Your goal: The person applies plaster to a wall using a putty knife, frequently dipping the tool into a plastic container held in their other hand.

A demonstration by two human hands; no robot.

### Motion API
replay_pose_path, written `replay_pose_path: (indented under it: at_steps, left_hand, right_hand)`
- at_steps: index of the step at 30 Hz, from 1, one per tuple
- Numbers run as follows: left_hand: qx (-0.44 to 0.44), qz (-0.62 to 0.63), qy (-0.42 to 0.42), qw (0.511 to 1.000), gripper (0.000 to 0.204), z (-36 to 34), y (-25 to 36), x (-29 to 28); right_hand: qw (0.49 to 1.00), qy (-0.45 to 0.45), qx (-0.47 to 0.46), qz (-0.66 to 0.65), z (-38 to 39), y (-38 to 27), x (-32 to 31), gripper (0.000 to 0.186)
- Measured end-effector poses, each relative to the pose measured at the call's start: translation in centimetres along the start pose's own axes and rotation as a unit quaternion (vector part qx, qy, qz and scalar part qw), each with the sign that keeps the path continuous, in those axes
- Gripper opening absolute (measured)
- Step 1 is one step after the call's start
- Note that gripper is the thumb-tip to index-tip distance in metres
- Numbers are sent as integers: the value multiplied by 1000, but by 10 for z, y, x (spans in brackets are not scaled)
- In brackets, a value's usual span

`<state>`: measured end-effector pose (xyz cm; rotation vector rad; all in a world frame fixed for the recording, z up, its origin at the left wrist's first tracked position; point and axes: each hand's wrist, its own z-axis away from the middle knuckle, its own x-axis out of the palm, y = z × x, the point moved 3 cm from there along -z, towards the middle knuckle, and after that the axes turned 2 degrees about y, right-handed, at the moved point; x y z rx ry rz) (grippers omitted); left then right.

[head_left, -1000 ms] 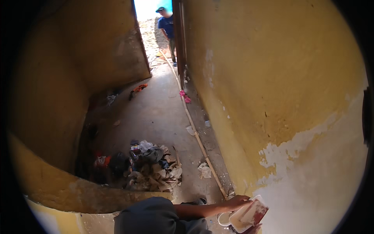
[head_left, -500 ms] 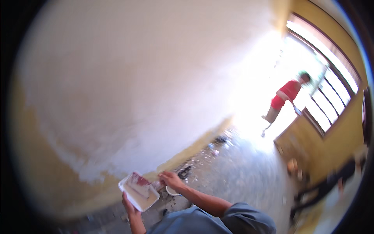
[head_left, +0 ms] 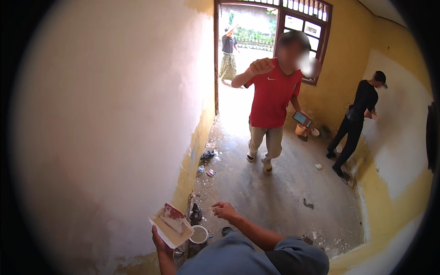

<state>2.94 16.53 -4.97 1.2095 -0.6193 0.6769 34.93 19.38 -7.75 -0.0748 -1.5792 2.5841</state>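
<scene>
My left hand (head_left: pixel 160 241) grips a white rectangular tray (head_left: pixel 152 222) from its near left side. Smooth cream-coloured paste (head_left: pixel 170 234) lies in the tray. A flat scraper with a reddish-brown part (head_left: pixel 174 212) rests in it, its surface smeared with paste. My right hand (head_left: pixel 224 210) is held out to the right of the tray, apart from it, with loosely bent fingers and nothing visible in them. Below and between my hands, a white round bucket (head_left: pixel 199 234) stands on the floor.
At my left rises a wall (head_left: pixel 114 114) coated pale over yellow. A person in a red shirt (head_left: pixel 275 96) faces me, holding a phone (head_left: pixel 302 119). Another person in dark clothes (head_left: pixel 355 119) stands at the right wall. Debris (head_left: pixel 208 156) lines the wall's foot; a doorway (head_left: pixel 247 50) opens beyond.
My view has turned toward the room and doorway. My right hand has moved away from the scraper and tray. The person in red now stands much nearer.
</scene>
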Motion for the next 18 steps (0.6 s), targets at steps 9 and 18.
replay_pose_path:
  at_steps: [9, 18]
  left_hand:
    - [-54, -53, 65, 995, 70, 3, -34, -19]
    - [-16, -56, 77, 995, 75, -7, -22, -3]
  right_hand:
    - [994, 64, -38, 81, -13, 80, -33, 18]
    - [947, -81, -96, 295, -40, 42, 24, 37]
